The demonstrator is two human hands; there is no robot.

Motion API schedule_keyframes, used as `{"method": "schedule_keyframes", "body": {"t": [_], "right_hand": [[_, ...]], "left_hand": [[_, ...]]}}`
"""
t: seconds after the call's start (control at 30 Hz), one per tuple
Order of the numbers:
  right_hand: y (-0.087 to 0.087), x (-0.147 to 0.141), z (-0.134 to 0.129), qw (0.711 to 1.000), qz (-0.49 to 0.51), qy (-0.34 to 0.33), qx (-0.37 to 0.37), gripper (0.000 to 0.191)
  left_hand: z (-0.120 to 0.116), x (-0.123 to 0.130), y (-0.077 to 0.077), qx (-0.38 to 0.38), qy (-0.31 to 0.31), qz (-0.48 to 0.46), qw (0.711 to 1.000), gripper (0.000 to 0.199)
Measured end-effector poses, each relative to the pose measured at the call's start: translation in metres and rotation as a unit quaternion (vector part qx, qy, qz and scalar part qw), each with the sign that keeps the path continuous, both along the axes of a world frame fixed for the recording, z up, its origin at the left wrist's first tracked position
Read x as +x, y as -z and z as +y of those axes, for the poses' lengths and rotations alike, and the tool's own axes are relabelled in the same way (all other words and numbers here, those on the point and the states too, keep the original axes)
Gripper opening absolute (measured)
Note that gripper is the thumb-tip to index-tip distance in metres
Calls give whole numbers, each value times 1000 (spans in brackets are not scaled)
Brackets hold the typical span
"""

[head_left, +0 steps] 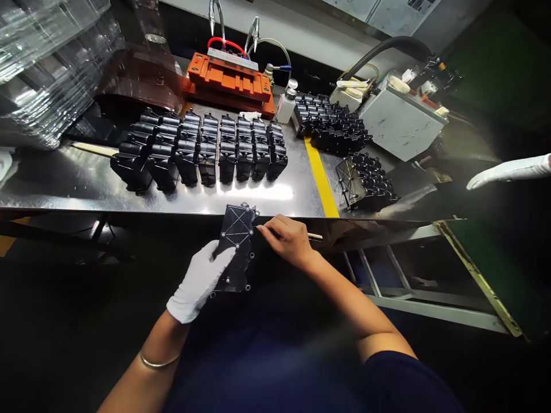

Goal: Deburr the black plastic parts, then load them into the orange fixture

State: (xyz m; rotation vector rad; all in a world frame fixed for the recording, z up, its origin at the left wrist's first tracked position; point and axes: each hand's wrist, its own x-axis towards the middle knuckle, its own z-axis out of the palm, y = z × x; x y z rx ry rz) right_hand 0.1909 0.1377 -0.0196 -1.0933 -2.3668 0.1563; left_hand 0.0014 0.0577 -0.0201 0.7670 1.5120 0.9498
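On my feed, a white-gloved left hand (200,281) clamps a black plastic housing (236,246) just off the near edge of the steel tabletop (301,178), its fingers (221,258) closed against the housing's face. The bare right hand (286,241) pinches a thin wooden stick (315,236), the tip at the housing's edge. Rows of matching housings (198,152) stand beyond, with an orange fixture (228,80) at the far side.

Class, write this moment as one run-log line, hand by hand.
gloved left hand: holds black plastic part | bare right hand: holds wooden stick
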Motion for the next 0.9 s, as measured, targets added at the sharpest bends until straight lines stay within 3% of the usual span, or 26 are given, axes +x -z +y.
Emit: {"method": "schedule_keyframes", "body": {"t": [0.4, 0.63, 0.73, 0.8, 0.9], "right_hand": [[3, 4, -3, 998, 52, -4, -37, 29], [9, -5, -20, 995, 72, 35, -55, 28], [6, -8, -23, 988, 108, 32, -105, 29], [1, -5, -20, 972, 171, 46, -154, 28], [-7, 6, -17, 926, 250, 98, -264, 28]], "left_hand": [[0, 1, -2, -21, -12, -22, 999, 40], [2, 2, 8, 6, -2, 3, 1000, 38], [1, 0, 7, 6, -4, 5, 1000, 39], [-2, -6, 2, -2, 33, 0, 999, 41], [-10, -23, -8, -29, 195, -5, 980, 38]]}}
